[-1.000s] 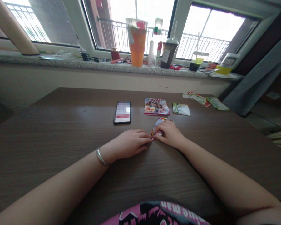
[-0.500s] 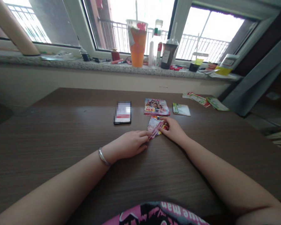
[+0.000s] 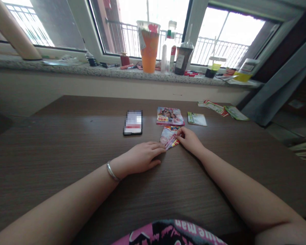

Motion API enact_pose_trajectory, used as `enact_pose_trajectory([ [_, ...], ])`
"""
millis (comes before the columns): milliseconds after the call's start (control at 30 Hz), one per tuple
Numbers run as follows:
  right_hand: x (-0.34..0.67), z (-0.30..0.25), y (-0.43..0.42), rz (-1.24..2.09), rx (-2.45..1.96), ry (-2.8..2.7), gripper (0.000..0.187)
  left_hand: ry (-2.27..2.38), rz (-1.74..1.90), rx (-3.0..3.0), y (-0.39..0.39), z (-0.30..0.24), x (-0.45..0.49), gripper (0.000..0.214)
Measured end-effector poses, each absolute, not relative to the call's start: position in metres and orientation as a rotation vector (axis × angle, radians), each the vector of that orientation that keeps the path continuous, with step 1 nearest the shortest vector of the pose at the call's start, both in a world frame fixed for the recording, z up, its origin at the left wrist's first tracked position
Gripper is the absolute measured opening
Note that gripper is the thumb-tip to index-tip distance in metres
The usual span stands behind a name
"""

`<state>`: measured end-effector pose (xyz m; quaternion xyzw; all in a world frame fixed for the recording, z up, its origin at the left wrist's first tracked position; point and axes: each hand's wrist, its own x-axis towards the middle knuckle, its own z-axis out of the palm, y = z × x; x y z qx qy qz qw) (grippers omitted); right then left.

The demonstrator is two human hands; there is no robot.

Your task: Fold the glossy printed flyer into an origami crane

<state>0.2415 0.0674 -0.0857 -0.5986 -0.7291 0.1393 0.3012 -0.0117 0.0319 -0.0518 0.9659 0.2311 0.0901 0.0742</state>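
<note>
A small colourful printed leaflet (image 3: 168,136), partly folded, lies on the dark wooden table (image 3: 66,143) in front of me. My left hand (image 3: 140,157) rests palm down, its fingertips pressing the leaflet's near left corner. My right hand (image 3: 191,140) has its fingers pinched on the leaflet's right edge. A silver bangle (image 3: 111,171) sits on my left wrist.
A phone (image 3: 133,122) lies left of a second leaflet (image 3: 169,116); a green leaflet (image 3: 197,118) and more papers (image 3: 223,109) lie to the right. The stone windowsill (image 3: 66,69) holds an orange cup (image 3: 149,46), a dark drink cup (image 3: 182,58), bottles and small items.
My right hand has slid from over the leaflet to its right edge, uncovering the paper and its fold. My left hand has stayed at the near corner.
</note>
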Motion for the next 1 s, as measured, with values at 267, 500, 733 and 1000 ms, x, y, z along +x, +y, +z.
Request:
enact_pose_trajectory([
  [267,0.243,-0.087,0.07,0.35,-1.63,-1.963,0.008,0.702,0.248,2.872,0.031,-0.049,-0.011,0.043],
  [500,0.245,-0.089,0.07,0.308,-1.588,-1.963,0.004,0.706,0.235,2.885,0.03,-0.048,-0.011,0.041],
  [733,0.23,-0.074,0.046,-0.034,-1.402,-2.006,0.008,0.751,0.282,2.952,0.025,-0.054,-0.009,0.043],
  [1000,0.211,-0.063,0.016,-0.059,-1.25,-2.494,0.019,0.802,0.308,2.944,0.022,-0.057,-0.007,0.046],
])
